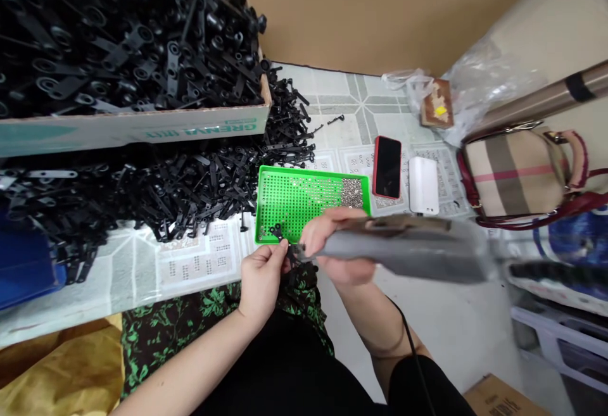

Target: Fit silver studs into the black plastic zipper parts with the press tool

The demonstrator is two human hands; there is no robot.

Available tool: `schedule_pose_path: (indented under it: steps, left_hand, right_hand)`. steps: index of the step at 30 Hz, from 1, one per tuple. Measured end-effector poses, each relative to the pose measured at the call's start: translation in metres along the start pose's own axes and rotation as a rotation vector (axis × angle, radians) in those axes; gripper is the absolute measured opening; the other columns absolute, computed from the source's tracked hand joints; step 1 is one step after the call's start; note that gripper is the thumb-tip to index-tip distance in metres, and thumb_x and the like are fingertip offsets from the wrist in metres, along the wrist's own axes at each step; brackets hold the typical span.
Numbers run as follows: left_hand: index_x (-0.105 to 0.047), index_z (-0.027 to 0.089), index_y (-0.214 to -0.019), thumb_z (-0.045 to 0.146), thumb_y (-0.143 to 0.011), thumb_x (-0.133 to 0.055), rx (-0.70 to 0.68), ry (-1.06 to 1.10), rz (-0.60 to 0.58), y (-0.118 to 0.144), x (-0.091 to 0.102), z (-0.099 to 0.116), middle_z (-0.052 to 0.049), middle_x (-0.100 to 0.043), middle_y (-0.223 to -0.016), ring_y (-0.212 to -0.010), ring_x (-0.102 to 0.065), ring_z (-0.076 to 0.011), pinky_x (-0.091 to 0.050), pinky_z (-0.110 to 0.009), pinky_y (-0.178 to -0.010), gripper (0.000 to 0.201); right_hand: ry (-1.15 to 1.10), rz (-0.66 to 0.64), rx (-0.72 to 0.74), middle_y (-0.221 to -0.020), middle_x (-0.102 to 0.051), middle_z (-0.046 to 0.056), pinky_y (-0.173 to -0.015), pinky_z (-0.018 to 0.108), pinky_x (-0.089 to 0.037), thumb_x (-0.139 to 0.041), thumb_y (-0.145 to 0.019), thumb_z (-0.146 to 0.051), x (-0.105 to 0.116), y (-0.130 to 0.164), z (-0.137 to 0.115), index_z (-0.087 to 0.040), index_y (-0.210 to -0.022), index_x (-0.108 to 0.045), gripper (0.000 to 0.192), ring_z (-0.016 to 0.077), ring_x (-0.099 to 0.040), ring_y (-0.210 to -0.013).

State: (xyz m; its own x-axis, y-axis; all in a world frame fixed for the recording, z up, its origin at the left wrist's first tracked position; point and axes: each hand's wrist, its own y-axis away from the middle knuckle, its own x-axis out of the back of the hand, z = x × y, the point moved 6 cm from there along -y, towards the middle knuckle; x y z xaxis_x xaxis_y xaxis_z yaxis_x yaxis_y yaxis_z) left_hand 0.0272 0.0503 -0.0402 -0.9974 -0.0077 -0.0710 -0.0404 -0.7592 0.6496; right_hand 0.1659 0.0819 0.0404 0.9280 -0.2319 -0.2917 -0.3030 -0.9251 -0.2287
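My left hand [262, 280] pinches a small black plastic part [277, 231] between thumb and fingers, over the near edge of the green tray [260, 204]. Wrapped round a grey electric screwdriver [408, 251] is my right hand [327, 239]; the tool is smeared by motion and its tip points left at the black part. Whether the tip touches the part I cannot tell. Small silver screws [352, 193] are heaped in the tray's far right corner, with others scattered over its perforated floor.
A cardboard box [228, 121] heaped with black parts stands at the back left. Loose black parts [190, 194] lie before it. Right of the tray are a red-edged phone [388, 168], a white device [424, 185] and a checked handbag [515, 166]. A blue bin [28, 270] sits far left.
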Motion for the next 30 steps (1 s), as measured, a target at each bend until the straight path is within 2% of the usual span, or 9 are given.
schedule_pose_path:
  steps: [3,5,8,14,21,26,28,30]
  left_hand:
    - [-0.063,0.016,-0.055,0.053,-0.067,-0.071,0.039,0.014,-0.062,0.0,0.0,0.001,0.001,-0.058,-0.051,-0.051,-0.048,-0.0121,-0.04,-0.025,-0.054,0.04]
    - [-0.064,0.016,-0.059,0.052,-0.059,-0.076,0.071,0.064,-0.08,0.002,0.0,0.004,0.0,-0.059,-0.054,-0.054,-0.051,-0.013,-0.043,-0.025,-0.055,0.038]
    - [-0.067,0.016,-0.063,0.045,-0.047,-0.083,0.127,0.104,-0.088,0.003,0.0,0.006,0.0,-0.063,-0.058,-0.057,-0.055,-0.014,-0.045,-0.025,-0.054,0.037]
    - [-0.072,0.015,-0.064,0.04,-0.054,-0.078,0.125,0.038,-0.108,0.001,0.001,0.005,-0.005,-0.07,-0.065,-0.054,-0.053,-0.0125,-0.041,-0.024,-0.052,0.028]
    - [-0.072,0.015,-0.063,0.038,-0.056,-0.077,0.108,0.032,-0.102,0.0,0.002,0.003,-0.006,-0.071,-0.063,-0.054,-0.052,-0.0135,-0.04,-0.025,-0.053,0.024]
    - [-0.072,0.015,-0.061,0.038,-0.056,-0.077,0.085,0.02,-0.097,-0.002,0.002,0.005,-0.005,-0.069,-0.059,-0.052,-0.052,-0.0141,-0.039,-0.025,-0.051,0.024]
    - [-0.073,0.015,-0.061,0.038,-0.058,-0.076,0.068,0.005,-0.104,-0.003,0.003,0.006,-0.005,-0.068,-0.057,-0.052,-0.053,-0.0147,-0.04,-0.026,-0.051,0.024]
    - [-0.073,0.015,-0.061,0.038,-0.059,-0.075,0.056,-0.003,-0.117,-0.004,0.003,0.006,-0.005,-0.068,-0.058,-0.054,-0.054,-0.0152,-0.042,-0.027,-0.054,0.023]
  right_hand:
    - [0.093,0.183,0.222,-0.046,-0.049,-0.01,-0.037,0.027,-0.04,-0.046,-0.077,-0.07,0.03,-0.02,-0.014,-0.03,-0.102,-0.055,0.049,0.0101,-0.043,-0.033]
    - [0.169,0.282,0.202,-0.046,-0.045,-0.011,-0.037,0.026,-0.038,-0.046,-0.075,-0.071,0.049,-0.03,-0.011,-0.03,-0.097,-0.053,0.048,0.0094,-0.041,-0.032]
    - [0.184,0.313,0.134,-0.046,-0.043,-0.012,-0.038,0.026,-0.037,-0.044,-0.073,-0.074,0.062,-0.038,0.0,-0.029,-0.092,-0.049,0.049,0.0087,-0.039,-0.031]
    - [0.1,0.332,0.13,-0.044,-0.046,-0.011,-0.039,0.027,-0.038,-0.053,-0.068,-0.071,0.064,-0.04,0.012,-0.027,-0.088,-0.05,0.048,0.0093,-0.042,-0.032]
    - [0.116,0.332,0.175,-0.046,-0.048,-0.01,-0.04,0.027,-0.04,-0.051,-0.074,-0.067,0.064,-0.035,0.015,-0.026,-0.092,-0.052,0.045,0.0102,-0.044,-0.034]
    - [0.3,0.596,0.25,-0.063,-0.051,-0.007,-0.059,0.033,-0.049,-0.056,-0.079,-0.055,0.058,-0.012,0.011,-0.028,-0.101,-0.05,0.035,0.0123,-0.053,-0.051]
    - [0.327,0.629,0.278,-0.064,-0.049,-0.007,-0.062,0.034,-0.049,-0.057,-0.079,-0.055,0.053,-0.008,0.01,-0.028,-0.1,-0.049,0.034,0.0127,-0.052,-0.052]
    - [0.329,0.603,0.298,-0.061,-0.047,-0.007,-0.057,0.033,-0.049,-0.055,-0.08,-0.056,0.051,-0.009,0.011,-0.029,-0.098,-0.048,0.034,0.0125,-0.049,-0.047]
